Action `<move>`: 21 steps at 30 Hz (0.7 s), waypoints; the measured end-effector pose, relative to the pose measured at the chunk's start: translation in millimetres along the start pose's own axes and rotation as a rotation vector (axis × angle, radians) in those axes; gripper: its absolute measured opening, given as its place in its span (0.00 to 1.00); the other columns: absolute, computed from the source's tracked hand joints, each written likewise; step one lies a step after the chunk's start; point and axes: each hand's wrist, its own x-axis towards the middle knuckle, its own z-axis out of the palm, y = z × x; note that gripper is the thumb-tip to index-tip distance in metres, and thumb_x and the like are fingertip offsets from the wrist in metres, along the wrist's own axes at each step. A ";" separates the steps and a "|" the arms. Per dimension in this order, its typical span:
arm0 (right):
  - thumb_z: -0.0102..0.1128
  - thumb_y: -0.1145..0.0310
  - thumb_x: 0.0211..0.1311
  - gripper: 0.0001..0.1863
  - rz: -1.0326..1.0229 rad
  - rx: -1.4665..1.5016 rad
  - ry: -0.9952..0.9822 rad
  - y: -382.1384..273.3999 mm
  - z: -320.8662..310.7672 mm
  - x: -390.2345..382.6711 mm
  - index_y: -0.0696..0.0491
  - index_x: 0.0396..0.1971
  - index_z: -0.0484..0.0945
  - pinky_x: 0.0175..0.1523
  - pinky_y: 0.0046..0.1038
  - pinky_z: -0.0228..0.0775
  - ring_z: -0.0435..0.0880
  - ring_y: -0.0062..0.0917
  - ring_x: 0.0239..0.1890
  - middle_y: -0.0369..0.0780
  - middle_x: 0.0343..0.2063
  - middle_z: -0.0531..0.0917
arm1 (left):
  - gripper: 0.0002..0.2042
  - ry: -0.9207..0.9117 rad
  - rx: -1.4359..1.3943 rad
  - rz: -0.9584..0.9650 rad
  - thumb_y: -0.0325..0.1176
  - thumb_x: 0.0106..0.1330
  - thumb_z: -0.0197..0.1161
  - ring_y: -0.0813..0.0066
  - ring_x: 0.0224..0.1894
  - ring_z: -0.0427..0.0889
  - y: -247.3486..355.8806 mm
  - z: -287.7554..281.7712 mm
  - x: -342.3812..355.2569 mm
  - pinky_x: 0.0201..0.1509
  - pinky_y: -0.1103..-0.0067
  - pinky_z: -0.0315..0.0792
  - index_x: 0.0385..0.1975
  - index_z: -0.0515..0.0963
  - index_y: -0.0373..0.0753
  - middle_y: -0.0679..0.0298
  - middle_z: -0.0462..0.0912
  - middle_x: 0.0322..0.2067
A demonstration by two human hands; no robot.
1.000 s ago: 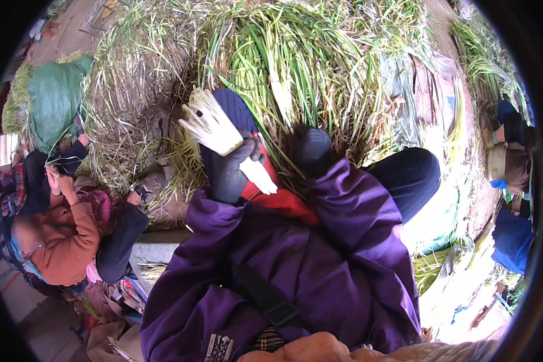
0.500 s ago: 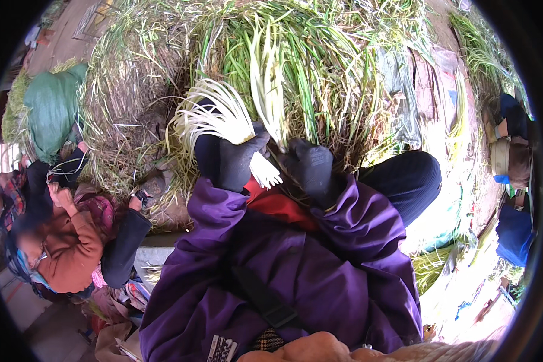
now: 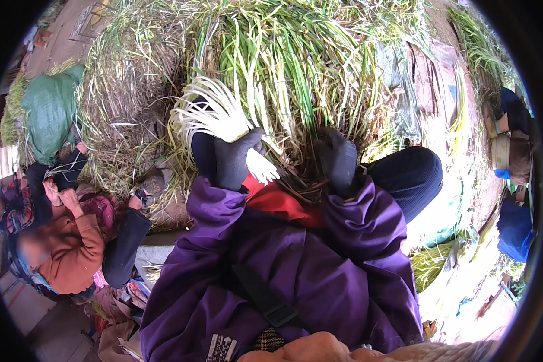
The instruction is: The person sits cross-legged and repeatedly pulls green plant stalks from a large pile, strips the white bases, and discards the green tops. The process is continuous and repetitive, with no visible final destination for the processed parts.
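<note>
My left hand [image 3: 238,158], in a dark glove, is closed round a bundle [image 3: 208,108] of pale white stalks, whose long leaf ends fan up and left and whose short ends poke out below. My right hand [image 3: 336,158], also gloved, has curled fingers at the lower edge of a large pile [image 3: 295,72] of long green and yellowish leafy plants; whatever is in it is too hidden to name. A red cloth [image 3: 283,208] lies between my knees, below both hands.
At left a co-worker [image 3: 69,253] in a rust top works with bare hands beside a green sack [image 3: 51,114]. Dried straw [image 3: 127,102] surrounds the pile. Sheets of sacking [image 3: 404,96] lie to the right, and another person's blue clothing [image 3: 514,226] shows at the right rim.
The white bundle in my left hand has spread into a wider fan. My right hand moved up to pale stalks in the pile, then shifted rightward, its fingers still curled.
</note>
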 end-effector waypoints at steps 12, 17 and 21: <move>0.63 0.67 0.52 0.09 -0.410 0.031 -0.168 -75.6 7.2 3.3 0.51 0.33 0.80 0.35 0.34 0.73 0.81 0.39 0.31 0.43 0.30 0.80 | 0.09 -0.036 0.125 0.016 0.23 0.57 0.61 0.76 0.22 0.74 5.1 -5.0 -7.7 0.27 0.78 0.72 0.37 0.74 0.32 0.63 0.75 0.23; 0.63 0.70 0.52 0.07 -0.506 0.155 -0.147 -70.1 3.9 16.1 0.54 0.30 0.79 0.34 0.34 0.72 0.80 0.38 0.29 0.44 0.28 0.80 | 0.09 -0.089 0.209 -0.018 0.22 0.55 0.61 0.76 0.22 0.74 8.5 -6.8 -7.1 0.26 0.80 0.70 0.35 0.73 0.31 0.62 0.76 0.23; 0.63 0.71 0.54 0.05 -0.457 0.422 -0.116 -76.7 8.1 24.6 0.56 0.29 0.80 0.34 0.31 0.73 0.81 0.36 0.29 0.45 0.28 0.81 | 0.07 -0.093 0.187 -0.040 0.21 0.55 0.61 0.75 0.21 0.75 1.8 -5.4 -3.6 0.26 0.80 0.69 0.33 0.73 0.30 0.62 0.76 0.21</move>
